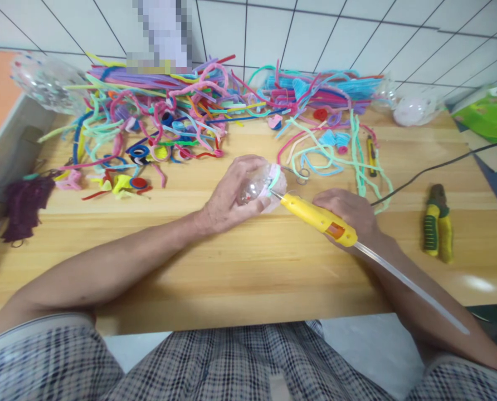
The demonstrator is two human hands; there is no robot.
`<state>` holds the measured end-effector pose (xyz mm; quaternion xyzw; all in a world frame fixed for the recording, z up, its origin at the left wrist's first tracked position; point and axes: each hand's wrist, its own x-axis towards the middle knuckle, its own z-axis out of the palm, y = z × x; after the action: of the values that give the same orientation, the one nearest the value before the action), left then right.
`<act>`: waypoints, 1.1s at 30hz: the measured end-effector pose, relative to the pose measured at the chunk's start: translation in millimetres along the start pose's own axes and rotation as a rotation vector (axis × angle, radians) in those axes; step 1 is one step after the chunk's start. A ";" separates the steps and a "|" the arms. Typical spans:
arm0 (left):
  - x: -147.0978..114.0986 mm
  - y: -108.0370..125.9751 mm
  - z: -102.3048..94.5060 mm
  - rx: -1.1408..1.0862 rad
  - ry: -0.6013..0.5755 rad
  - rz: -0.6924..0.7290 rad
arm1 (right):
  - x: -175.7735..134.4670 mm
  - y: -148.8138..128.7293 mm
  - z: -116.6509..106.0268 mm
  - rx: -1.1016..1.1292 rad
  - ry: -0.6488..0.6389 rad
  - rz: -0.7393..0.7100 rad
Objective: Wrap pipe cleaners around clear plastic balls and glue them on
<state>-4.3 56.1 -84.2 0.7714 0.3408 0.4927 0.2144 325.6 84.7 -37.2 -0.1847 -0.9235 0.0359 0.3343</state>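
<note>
My left hand (235,195) is closed around a clear plastic ball (253,190) that has a pale green and lilac strip (274,177) across its right side. In my right hand (349,214) is a yellow hot glue gun (311,214), gripped by its handle. Its metal nozzle touches, or nearly touches, the strip on the ball. From the back of the gun a long translucent glue stick (411,284) slants down over my right forearm. The handle and trigger are mostly hidden by my fingers.
Many coloured pipe cleaners (160,122) lie heaped along the back, with blue bundles (327,86) farther right. Pliers (438,223) and a small yellow cutter (371,156) lie to the right. A black cord (432,170) crosses there. Clear balls (411,108) stand at the wall.
</note>
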 end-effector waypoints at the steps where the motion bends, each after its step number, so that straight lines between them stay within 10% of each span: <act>1: 0.0 -0.5 0.4 -0.012 0.007 0.002 | 0.4 -0.1 -0.8 -0.001 -0.005 0.002; 33: 0.5 -1.1 1.4 -0.013 0.006 0.013 | 10.0 -1.7 -2.4 -0.042 0.012 -0.074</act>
<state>-3.3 57.2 -85.2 0.7708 0.3330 0.4986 0.2152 319.5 86.6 -29.0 -0.1574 -0.9283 0.0029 0.3369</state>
